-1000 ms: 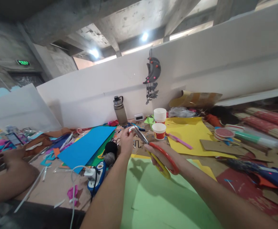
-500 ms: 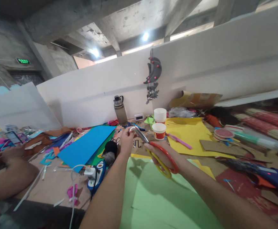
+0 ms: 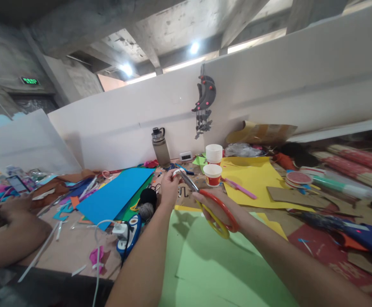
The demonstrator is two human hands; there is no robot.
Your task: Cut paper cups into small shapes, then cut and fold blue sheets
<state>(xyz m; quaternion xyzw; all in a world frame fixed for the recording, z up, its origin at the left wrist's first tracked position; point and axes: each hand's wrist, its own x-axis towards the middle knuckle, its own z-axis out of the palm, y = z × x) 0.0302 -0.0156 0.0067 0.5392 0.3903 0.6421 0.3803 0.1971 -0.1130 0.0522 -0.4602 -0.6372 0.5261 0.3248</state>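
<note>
My right hand (image 3: 216,205) is closed on scissors (image 3: 223,209) with one red and one yellow handle loop. Their metal blades point up and to the left, toward my left hand (image 3: 169,184). Pinched in the fingers of that left hand is a small white piece (image 3: 177,172), whose kind I cannot make out. The blade tips reach this piece, and my fingers partly hide it. Below both forearms lies a light green paper sheet (image 3: 224,268). Just beyond my hands stand a white-and-red paper cup (image 3: 212,175) and a stack of similar cups (image 3: 214,153).
Blue paper (image 3: 118,194), balls of yarn (image 3: 147,200) and a blue-white power strip (image 3: 130,238) lie left. Yellow paper (image 3: 252,183), a pink pen-like tool (image 3: 240,188) and a blue glue gun (image 3: 348,230) lie right. A bottle (image 3: 160,147) stands behind. Another person's arm (image 3: 16,234) rests far left.
</note>
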